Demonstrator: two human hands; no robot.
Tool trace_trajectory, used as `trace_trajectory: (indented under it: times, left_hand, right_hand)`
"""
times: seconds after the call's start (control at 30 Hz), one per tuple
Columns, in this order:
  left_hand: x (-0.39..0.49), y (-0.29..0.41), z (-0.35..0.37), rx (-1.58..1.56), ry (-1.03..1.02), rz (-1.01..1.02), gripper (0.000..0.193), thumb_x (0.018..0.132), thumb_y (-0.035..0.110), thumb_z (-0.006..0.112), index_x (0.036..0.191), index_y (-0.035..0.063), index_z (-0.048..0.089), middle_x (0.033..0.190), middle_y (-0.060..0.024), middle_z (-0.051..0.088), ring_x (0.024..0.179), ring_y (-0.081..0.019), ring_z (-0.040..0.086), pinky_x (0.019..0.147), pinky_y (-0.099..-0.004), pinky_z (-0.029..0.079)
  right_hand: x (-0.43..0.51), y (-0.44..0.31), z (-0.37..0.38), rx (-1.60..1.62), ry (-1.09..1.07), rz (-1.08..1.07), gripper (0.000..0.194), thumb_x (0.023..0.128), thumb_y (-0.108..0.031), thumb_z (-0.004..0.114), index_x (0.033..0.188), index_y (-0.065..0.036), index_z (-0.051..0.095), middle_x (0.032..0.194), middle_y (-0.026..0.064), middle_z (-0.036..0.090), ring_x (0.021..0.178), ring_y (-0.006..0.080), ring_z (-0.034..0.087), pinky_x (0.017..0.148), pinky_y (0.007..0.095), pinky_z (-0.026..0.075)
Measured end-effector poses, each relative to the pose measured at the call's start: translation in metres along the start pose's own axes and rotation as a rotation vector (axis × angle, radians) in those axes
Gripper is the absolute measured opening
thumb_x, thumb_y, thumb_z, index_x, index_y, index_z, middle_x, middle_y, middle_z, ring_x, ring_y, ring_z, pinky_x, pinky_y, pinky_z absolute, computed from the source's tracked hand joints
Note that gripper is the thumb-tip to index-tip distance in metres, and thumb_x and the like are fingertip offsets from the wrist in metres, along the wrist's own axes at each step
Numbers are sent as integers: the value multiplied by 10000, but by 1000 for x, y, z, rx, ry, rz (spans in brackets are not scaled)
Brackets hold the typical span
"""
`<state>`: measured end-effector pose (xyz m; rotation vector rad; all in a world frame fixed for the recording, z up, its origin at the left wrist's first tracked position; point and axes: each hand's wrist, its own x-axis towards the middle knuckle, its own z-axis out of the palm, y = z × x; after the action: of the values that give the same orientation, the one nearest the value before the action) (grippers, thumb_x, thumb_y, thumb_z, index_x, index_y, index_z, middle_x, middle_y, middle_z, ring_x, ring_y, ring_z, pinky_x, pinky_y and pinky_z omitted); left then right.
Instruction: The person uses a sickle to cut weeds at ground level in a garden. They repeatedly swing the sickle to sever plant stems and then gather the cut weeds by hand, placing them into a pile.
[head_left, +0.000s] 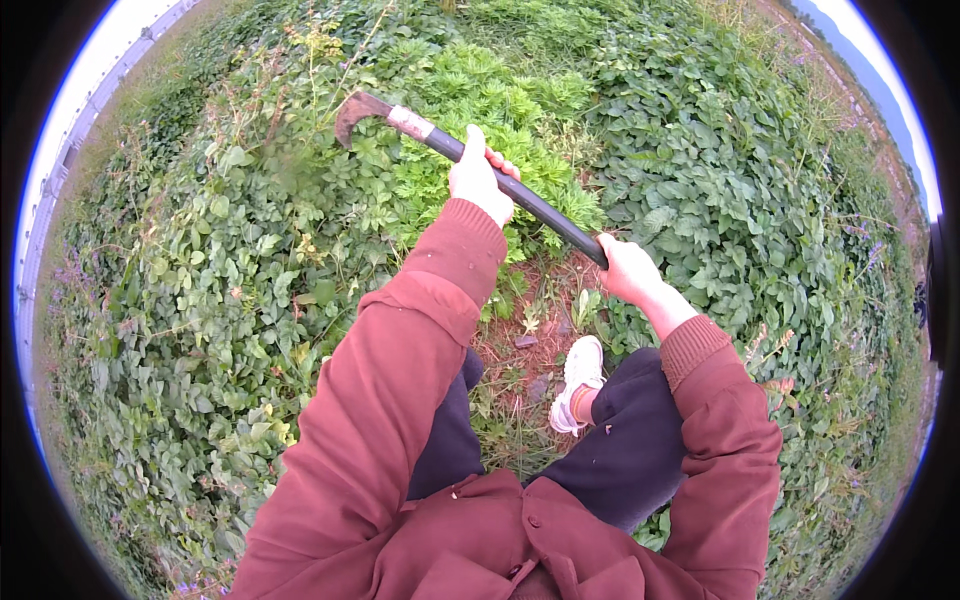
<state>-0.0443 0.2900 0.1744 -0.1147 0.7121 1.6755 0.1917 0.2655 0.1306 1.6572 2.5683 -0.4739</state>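
Both hands grip one sickle with a long black handle (551, 217). My left hand (480, 176) wraps the handle partway up, its thumb lying along the shaft. At the lower right end of the handle, my right hand (628, 271) is closed around it and hides the tip. The rusty hooked blade (356, 112) points to the upper left and curves downward over the leaves. Between blade and handle sits a pale, worn metal collar (410, 122). Below the tool grows a bushy clump of bright green feathery-leaved plants (480, 97).
Dense broad-leaved vines (697, 172) cover the ground at right, with more leafy growth (225, 330) at left. A patch of reddish soil (525, 330) with dry grass and a small stone (525, 341) lies before me, beside my white shoe (581, 379). A thin dry stalk (364, 49) rises near the blade.
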Motion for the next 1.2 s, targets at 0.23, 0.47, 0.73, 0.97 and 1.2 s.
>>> trace_trajectory:
  times: [0.23,0.47,0.73,0.97,1.2]
  left_hand:
    - [16,-20,-4,68,106,26,197,941,226,528,872,74,424,669,-50,456,592,-191,471,609,-346,457]
    - [30,-46,-8,217,115,-71,153,912,66,499,1016,11,402,854,-110,460,751,-237,510,823,-404,514]
    - [34,-52,-4,86,150,-185,221,953,205,469,1093,50,398,854,-107,506,774,-265,555,788,-464,478]
    - [43,-23,-3,-41,249,-18,166,952,207,472,893,60,424,720,-70,483,603,-206,516,582,-378,459]
    - [49,1,-16,-104,348,83,179,908,214,534,847,75,438,622,-34,458,459,-155,456,424,-313,394]
  right_hand:
    - [0,-9,-12,125,139,4,233,753,-193,659,934,-56,603,832,169,640,811,347,628,755,437,494]
    - [-8,-11,-25,-172,248,72,219,777,-205,660,887,-82,516,749,132,635,714,329,642,655,434,510]
    - [-14,-8,-35,-190,196,148,236,792,-198,640,987,-100,551,824,138,657,772,335,643,705,435,505]
    - [-13,-4,-31,-137,174,136,201,781,-197,670,904,-78,567,841,148,654,822,341,634,734,436,494]
    - [-12,-1,-23,-108,65,67,210,766,-188,682,860,-37,571,801,174,647,785,356,637,709,454,504]
